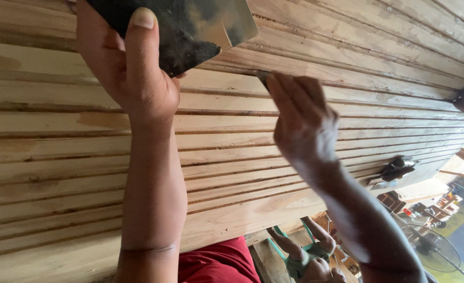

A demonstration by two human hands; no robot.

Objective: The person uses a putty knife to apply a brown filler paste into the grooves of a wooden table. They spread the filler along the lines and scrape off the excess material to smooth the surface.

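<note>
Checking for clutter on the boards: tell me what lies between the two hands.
Only bare grooved wooden planks lie between left hand and right hand, per the head view.

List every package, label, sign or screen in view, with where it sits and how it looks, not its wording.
No package, label, sign or screen shows clearly.
Small red and white items at the lower right, beyond the wooden boards, may be packages; too small to tell.
The left hand holds only a dark flat plate, unlabelled.
</note>
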